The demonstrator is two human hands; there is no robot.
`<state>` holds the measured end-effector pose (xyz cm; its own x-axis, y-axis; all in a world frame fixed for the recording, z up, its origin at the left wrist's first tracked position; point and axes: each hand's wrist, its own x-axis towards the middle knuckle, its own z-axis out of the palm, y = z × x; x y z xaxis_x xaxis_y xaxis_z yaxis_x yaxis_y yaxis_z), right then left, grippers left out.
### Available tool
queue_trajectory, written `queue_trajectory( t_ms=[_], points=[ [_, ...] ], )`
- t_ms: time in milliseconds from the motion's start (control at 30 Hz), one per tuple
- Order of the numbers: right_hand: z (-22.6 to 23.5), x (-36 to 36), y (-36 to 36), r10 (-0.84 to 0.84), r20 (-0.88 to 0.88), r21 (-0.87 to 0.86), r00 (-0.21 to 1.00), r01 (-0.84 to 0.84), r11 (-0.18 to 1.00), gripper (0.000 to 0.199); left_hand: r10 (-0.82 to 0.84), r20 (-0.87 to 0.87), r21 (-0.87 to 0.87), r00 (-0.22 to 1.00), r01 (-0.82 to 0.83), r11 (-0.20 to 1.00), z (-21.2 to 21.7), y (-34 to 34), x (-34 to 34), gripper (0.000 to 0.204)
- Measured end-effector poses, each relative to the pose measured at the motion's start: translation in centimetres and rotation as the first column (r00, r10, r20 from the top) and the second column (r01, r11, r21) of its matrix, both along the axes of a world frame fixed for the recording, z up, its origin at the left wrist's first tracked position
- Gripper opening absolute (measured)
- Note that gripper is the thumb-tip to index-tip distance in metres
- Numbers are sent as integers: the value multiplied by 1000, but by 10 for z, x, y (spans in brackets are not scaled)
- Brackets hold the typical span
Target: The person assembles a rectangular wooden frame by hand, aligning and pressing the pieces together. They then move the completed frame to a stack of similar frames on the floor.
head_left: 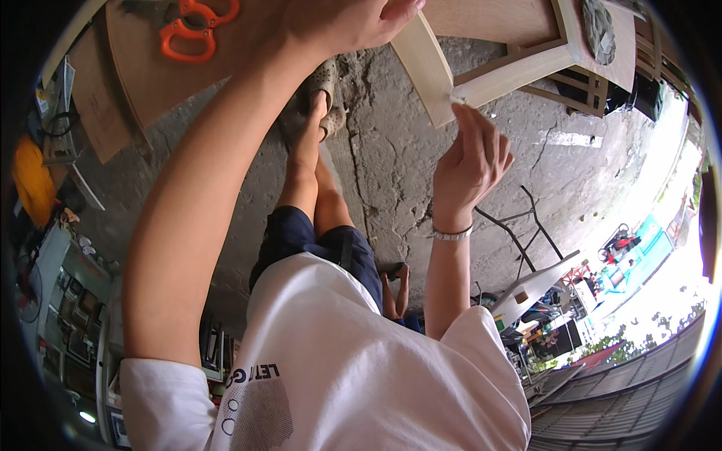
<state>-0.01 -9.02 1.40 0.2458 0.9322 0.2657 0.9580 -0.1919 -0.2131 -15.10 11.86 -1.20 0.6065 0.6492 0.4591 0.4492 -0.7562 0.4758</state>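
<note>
My left hand [342, 24] reaches to the upper edge, where most of its fingers are cut off. They look curled, with a fingertip beside a pale wooden strip [423, 64]; what they hold is hidden. Another pale strip [519, 77] meets the first at an angled corner of a wooden frame. At that corner my right hand [474, 154] has its thumb and index finger pinched together, palm turned down, other fingers bent. A tiny white bit [458, 98] shows at the fingertips, too small to name.
Orange loop handles [188, 45] lie on a brown board [135, 64] at the upper left. A grey oval bundle [599, 34] rests on the panel at upper right. Cracked concrete floor [406, 173] stretches below. A stand with dark metal legs [526, 225] is to the right; another person's legs [396, 293] show behind.
</note>
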Motion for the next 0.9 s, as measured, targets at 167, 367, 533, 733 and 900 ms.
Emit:
queue_trajectory(
  t_ms=[167,367,533,733,900],
  points=[
    [6,-19,-35,-17,-35,-68,999,15,998,40,-22,-28,-18,999,21,1000,-1,3,5,19],
    [5,-35,-84,-154,-282,-158,947,113,981,33,17,-60,-48,998,-20,999,5,0,0,18],
    [-36,-20,-151,-609,-410,-408,678,461,788,18,-28,-4,2,1000,28,1000,-10,7,-3,19],
    [-90,8,-369,-902,-332,-592,277,684,427,26,-58,-22,-49,998,57,997,5,7,4,19],
    [-42,11,-431,-962,-243,-544,122,804,239,20,-60,-33,-86,998,57,995,19,6,0,18]
  ],
)
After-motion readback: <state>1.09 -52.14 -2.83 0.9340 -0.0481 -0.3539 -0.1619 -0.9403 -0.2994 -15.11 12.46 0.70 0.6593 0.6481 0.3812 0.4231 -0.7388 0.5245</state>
